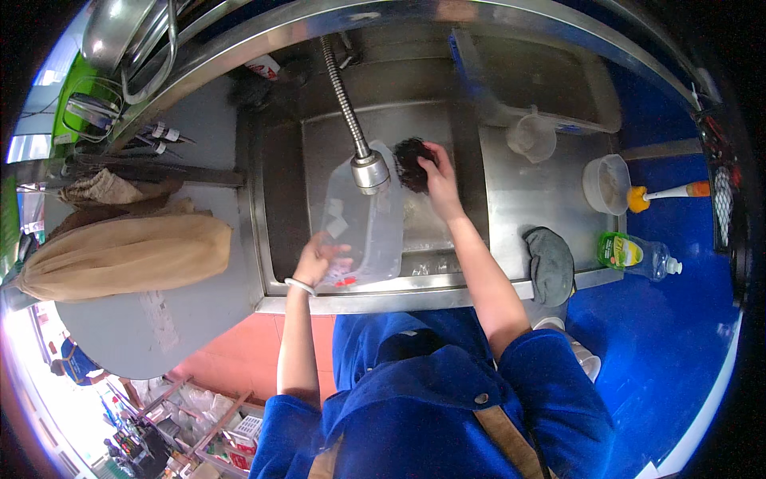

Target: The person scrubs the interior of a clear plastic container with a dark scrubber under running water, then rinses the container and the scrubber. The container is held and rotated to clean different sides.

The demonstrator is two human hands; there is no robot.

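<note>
A clear plastic container (383,239) is held tilted over the stainless steel sink (443,126). My left hand (320,257) grips its near left side, and the fingers look blurred against the plastic. White label patches and a small red mark show on the container. In my right hand (441,179) is a dark, bristly scouring pad (412,164), just right of the container's far end. The metal spout head (370,172) of a flexible-hose faucet hangs over the container and covers part of it.
Right of the basin, the steel drainboard (508,197) carries a grey cloth (549,263), a plastic strainer or cup (532,138), a round tub (607,184) and a dish soap bottle (637,256). A large lidded-looking bin (538,78) stands behind. Cloth bundles (131,254) lie on the left counter.
</note>
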